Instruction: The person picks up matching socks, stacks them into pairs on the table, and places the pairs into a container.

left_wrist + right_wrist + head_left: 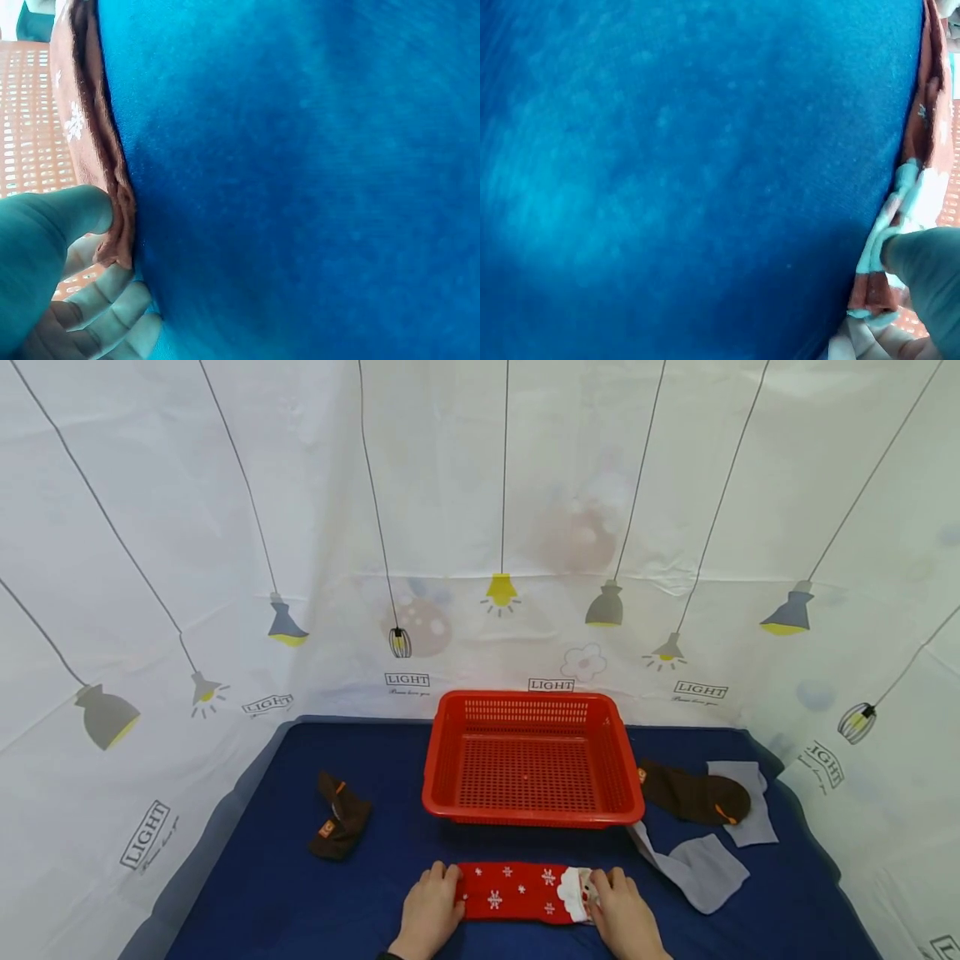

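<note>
A red sock (517, 892) with white snowflakes and a white-trimmed patterned end lies sideways in front of me. My left hand (431, 906) pinches its left end; in the left wrist view the thumb (82, 210) presses on the layered red edge and the fingers are beneath. At the opposite, patterned end, my right hand (624, 912) grips the sock between thumb and fingers. The right wrist view shows the right thumb (922, 262) over the striped white and red fabric (881, 277).
Behind the sock stands a red plastic basket (525, 817) with slotted walls. A crumpled brown sock (341, 827) lies left. To the right are another brown sock (693, 795), a grey sock (753, 822) beneath it and a second grey sock (705, 868) by the basket. Dark blue cloth (262, 893) covers the table.
</note>
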### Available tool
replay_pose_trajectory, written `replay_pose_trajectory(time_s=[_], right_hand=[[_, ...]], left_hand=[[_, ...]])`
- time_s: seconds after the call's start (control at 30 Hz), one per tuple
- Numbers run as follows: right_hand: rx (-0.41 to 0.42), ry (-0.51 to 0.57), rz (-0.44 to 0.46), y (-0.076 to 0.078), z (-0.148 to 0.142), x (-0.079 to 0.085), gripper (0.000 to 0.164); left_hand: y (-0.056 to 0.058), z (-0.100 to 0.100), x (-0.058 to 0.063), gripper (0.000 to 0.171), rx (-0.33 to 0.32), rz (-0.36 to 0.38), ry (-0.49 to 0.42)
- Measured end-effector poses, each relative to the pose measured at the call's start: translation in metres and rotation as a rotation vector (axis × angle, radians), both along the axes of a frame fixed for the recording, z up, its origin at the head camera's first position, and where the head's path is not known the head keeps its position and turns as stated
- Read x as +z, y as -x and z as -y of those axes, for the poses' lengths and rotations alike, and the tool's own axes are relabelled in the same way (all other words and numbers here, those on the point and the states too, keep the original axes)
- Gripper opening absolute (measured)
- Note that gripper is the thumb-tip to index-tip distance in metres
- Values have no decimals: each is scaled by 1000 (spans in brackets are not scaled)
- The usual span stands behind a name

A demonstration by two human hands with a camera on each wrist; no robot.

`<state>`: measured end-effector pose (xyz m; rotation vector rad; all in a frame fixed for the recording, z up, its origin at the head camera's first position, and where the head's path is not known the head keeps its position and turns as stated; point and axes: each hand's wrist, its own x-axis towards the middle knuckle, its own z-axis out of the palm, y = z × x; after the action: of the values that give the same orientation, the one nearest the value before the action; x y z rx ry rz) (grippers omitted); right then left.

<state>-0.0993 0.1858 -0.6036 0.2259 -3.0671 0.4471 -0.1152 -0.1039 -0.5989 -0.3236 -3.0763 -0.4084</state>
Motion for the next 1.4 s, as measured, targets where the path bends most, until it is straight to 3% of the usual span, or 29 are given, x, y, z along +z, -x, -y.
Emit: replay_pose_trajectory(time_s=[0.23,0.5,0.77,0.93,1.07,1.4], right_hand=[[-8,-29,45,1,5,-3,22],[14,-27,-25,-1,6,-7,23],[-25,33,115,2,3,-3,19],[-3,56,48,0,1,2,20],[6,51,-12,1,-2,8,21],[-10,61,-137,3,-6,23,24]], left_hand=[[-1,-2,1,27,10,11,-2],[-1,-7,0,23,22,-4,9],[1,-7,0,22,15,29,29],[0,-6,2,23,8,20,14],[1,-5,6,23,1,-33,-3],[-1,-3,29,21,-16,-76,-51]])
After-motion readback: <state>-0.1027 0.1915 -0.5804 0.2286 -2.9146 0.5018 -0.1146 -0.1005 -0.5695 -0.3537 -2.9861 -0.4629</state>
